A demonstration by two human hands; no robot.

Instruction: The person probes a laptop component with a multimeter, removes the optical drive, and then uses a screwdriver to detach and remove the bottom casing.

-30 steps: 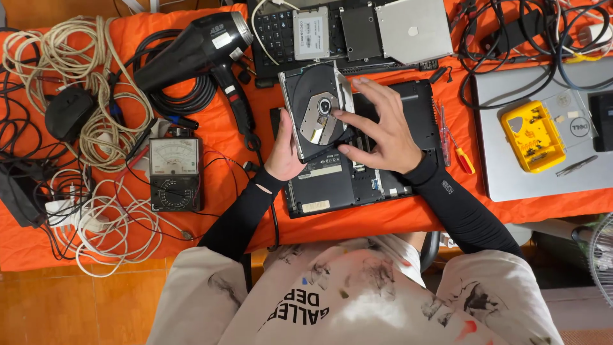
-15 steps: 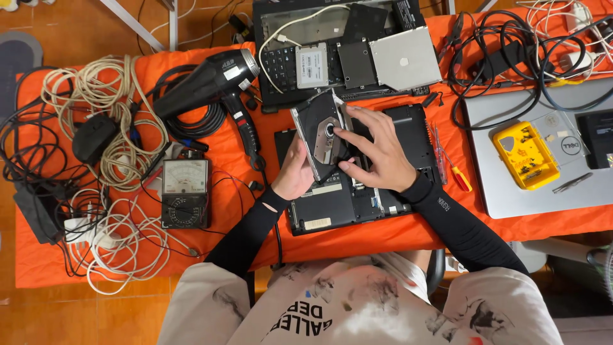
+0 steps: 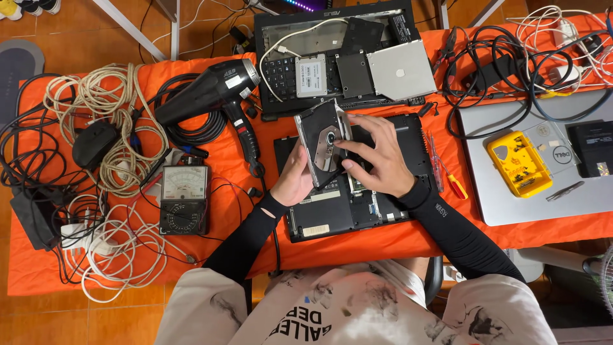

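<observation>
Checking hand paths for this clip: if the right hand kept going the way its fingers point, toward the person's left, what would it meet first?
The right hand already has its fingertips on the optical drive; that comes first. Beyond it lies the left hand. Depth is hard to judge.

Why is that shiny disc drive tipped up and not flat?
Tipped up. The disc drive stands on edge, tilted, above the opened laptop; the left hand props it from below, the right hand presses its face.

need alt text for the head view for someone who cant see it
Seen from above, a person's left hand and right hand hold an optical drive tilted over an opened laptop base on an orange table, amid cables, a black hair dryer and a meter.
</observation>
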